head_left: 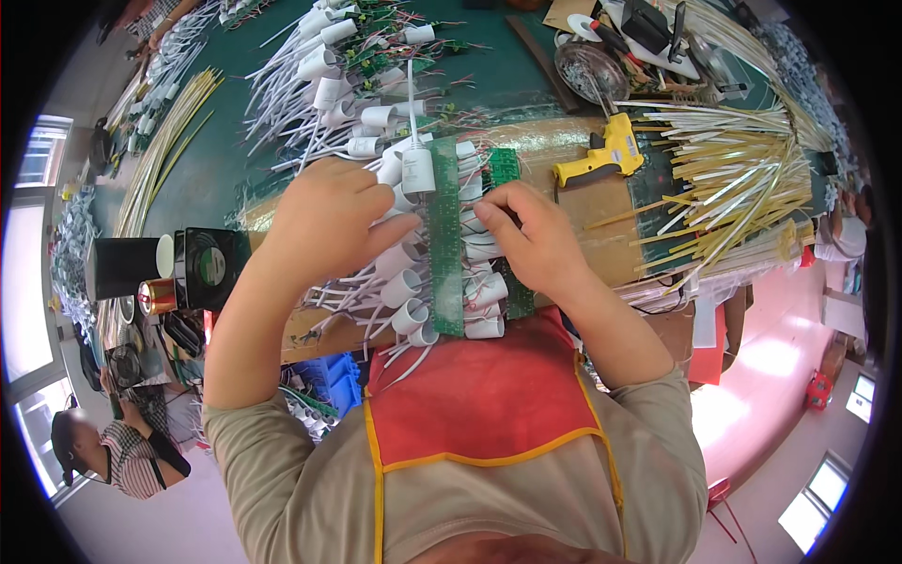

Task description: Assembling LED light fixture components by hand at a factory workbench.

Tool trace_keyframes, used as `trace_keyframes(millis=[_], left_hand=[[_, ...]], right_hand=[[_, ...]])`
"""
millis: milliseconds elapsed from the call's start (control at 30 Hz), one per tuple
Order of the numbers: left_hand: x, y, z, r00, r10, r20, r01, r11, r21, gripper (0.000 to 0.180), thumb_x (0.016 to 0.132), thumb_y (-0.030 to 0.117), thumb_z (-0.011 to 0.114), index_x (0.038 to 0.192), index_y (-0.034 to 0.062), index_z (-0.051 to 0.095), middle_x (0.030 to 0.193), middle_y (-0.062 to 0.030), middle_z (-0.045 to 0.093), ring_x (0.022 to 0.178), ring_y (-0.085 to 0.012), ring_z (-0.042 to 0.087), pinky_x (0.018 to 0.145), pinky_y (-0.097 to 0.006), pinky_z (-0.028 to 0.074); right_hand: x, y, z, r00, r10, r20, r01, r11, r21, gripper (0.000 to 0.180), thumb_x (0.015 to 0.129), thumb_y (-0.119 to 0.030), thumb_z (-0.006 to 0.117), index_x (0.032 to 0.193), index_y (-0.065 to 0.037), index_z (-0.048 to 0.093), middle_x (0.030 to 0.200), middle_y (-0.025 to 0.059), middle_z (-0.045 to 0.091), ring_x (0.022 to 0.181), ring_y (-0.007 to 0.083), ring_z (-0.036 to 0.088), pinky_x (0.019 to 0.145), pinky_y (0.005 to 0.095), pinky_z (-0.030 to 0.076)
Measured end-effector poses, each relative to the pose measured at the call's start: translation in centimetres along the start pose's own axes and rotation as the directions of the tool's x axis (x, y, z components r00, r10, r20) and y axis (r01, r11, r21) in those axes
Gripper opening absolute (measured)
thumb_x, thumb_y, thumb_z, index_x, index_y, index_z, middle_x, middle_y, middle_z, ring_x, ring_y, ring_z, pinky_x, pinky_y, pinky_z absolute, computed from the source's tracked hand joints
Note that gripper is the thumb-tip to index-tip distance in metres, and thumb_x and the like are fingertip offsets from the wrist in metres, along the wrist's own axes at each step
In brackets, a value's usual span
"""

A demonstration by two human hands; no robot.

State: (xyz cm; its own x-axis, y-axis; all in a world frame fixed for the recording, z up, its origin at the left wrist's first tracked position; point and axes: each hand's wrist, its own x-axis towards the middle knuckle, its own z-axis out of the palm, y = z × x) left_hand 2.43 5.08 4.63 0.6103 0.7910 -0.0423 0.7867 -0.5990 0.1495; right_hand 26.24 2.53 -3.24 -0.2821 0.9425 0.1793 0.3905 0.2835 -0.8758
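Observation:
In front of me a long green circuit board panel [446, 249] lies between rows of white plastic cylinders. My left hand [329, 221] is closed over the left row, its thumb stretched toward the panel; what its curled fingers hold is hidden. Just beyond its fingertips lies a white cylinder [418, 172] with a white cable running away from me. On the panel's right side my right hand [534, 235] pinches thumb and forefinger together near small white parts; anything between them is too small to make out. A shorter green board [505, 164] lies beyond that hand.
Many cabled white cylinders [319, 63] with small green boards pile up at the far left. A yellow glue gun [606, 155] rests at the right, beside bundled yellow and white strips [728, 179]. A black fan [209, 268] and a can [157, 296] stand left. Another person [122, 451] sits far left.

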Motion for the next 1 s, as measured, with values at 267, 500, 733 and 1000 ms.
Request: trace_keyframes(millis=[267, 500, 733, 1000], left_hand=[[3.7, -0.4, 2.0, 0.905, 0.165, -0.393, -0.218, 0.971, -0.094, 0.048, 0.075, 0.03, 0.074, 0.113, 0.0033, 0.061, 0.12, -0.016, 0.058, 0.116, -0.0325, 0.051, 0.099, -0.042, 0.04], [6.7, -1.6, 1.8, 0.995, 0.103, -0.004, -0.102, 0.975, -0.196, 0.053, 0.073, 0.032, 0.075, 0.114, 0.0015, 0.061, 0.125, -0.018, 0.055, 0.122, -0.0344, 0.047, 0.108, -0.042, 0.032], [4.1, -1.8, -1.1, 0.999, -0.034, 0.01, 0.035, 0.936, -0.35, 0.037, 0.071, 0.024, 0.077, 0.099, 0.0051, 0.062, 0.087, -0.0101, 0.062, 0.082, -0.0269, 0.061, 0.09, -0.041, 0.044], [-2.3, 2.2, -6.6, 0.937, -0.303, -0.174, 0.218, 0.896, -0.386, 0.028, 0.066, 0.009, 0.077, 0.088, 0.0013, 0.061, 0.08, -0.006, 0.06, 0.071, -0.0155, 0.057, 0.066, -0.028, 0.046]], right_hand=[[0.1, -0.6, 0.2, 1.0, -0.031, -0.001, 0.031, 0.999, -0.024, 0.016, 0.089, -0.02, 0.059, 0.09, -0.004, 0.059, 0.086, 0.0121, 0.058, 0.084, 0.0315, 0.057, 0.072, 0.0388, 0.045], [-0.6, -0.4, -0.5, 1.0, -0.023, -0.012, 0.022, 0.999, -0.036, 0.015, 0.087, -0.019, 0.061, 0.089, -0.004, 0.06, 0.083, 0.0104, 0.057, 0.075, 0.028, 0.057, 0.066, 0.0361, 0.046], [-0.8, -0.7, -0.8, 0.997, -0.08, 0.007, 0.079, 0.997, 0.01, 0.014, 0.087, -0.018, 0.062, 0.088, -0.003, 0.061, 0.084, 0.0094, 0.059, 0.075, 0.0248, 0.058, 0.067, 0.0339, 0.046], [1.3, -4.9, -0.3, 0.993, -0.111, -0.049, 0.121, 0.925, 0.36, 0.05, 0.084, -0.031, 0.068, 0.123, -0.005, 0.05, 0.098, 0.0119, 0.062, 0.083, 0.0213, 0.061, 0.076, 0.0323, 0.048]])
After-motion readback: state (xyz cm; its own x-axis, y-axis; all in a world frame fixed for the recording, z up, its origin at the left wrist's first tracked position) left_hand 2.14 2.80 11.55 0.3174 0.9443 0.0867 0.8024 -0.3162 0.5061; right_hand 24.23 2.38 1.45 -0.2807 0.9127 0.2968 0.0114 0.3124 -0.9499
